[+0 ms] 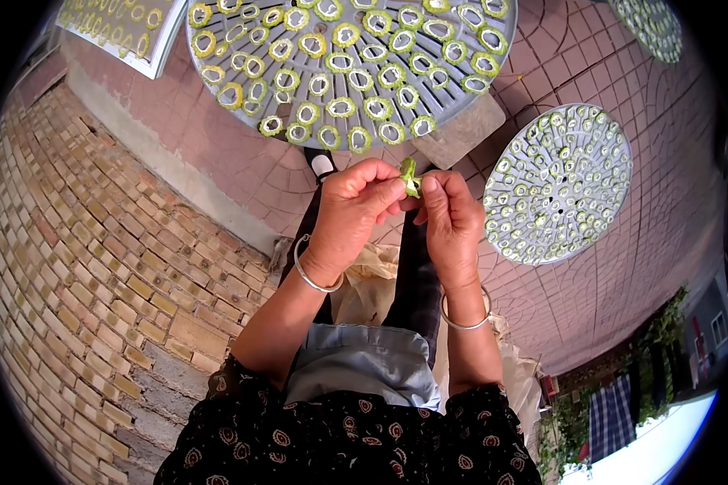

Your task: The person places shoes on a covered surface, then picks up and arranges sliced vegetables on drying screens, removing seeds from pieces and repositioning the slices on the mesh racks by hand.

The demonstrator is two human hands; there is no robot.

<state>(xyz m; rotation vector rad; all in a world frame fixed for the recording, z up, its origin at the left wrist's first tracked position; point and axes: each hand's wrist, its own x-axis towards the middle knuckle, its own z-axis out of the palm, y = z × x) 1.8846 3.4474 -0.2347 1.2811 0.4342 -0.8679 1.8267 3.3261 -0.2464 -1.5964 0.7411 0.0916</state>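
Observation:
Between my two hands is a small green bitter melon slice (410, 178), pinched from both sides over my lap. My left hand (354, 206) grips its left side between thumb and fingers. My right hand (451, 214) has thumb and curled fingers closed at its right edge. Just beyond my hands stands a large round slatted grey tray (299, 61), covered with many ring-shaped bitter melon slices (346, 34) laid apart from each other. Some of the slice I hold is hidden behind my fingertips.
A second round tray (558, 184) of slices lies on the tiled floor at the right, with another tray (649, 31) farther off. A white-framed rack (155, 61) with slices is at upper left. A brick wall (121, 283) fills the left. Beige sacking (368, 283) lies beneath my legs.

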